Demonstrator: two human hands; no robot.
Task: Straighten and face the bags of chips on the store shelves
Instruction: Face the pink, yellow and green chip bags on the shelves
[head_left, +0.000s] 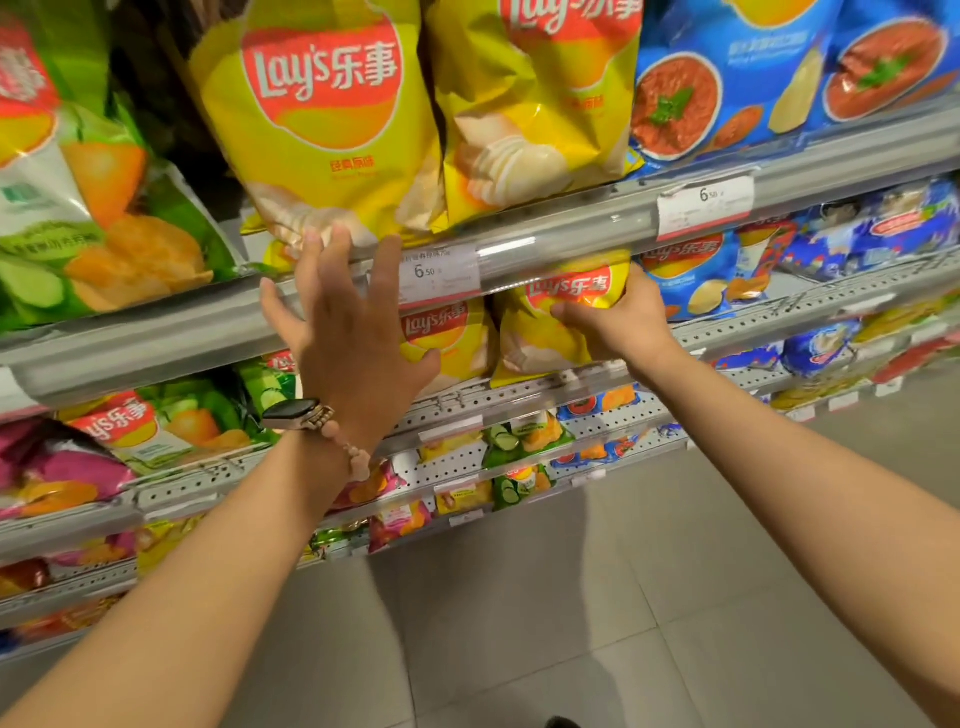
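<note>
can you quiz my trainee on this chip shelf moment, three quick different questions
1. True or false: the right hand grips a small yellow bag.
2. The left hand is: A) open, fingers spread, B) pinching a price tag, C) holding a blue bag.
3. What colour are the bags to the right of the big yellow bags on the upper shelf?

Key: 1 true; 2 A; 3 blue.
</note>
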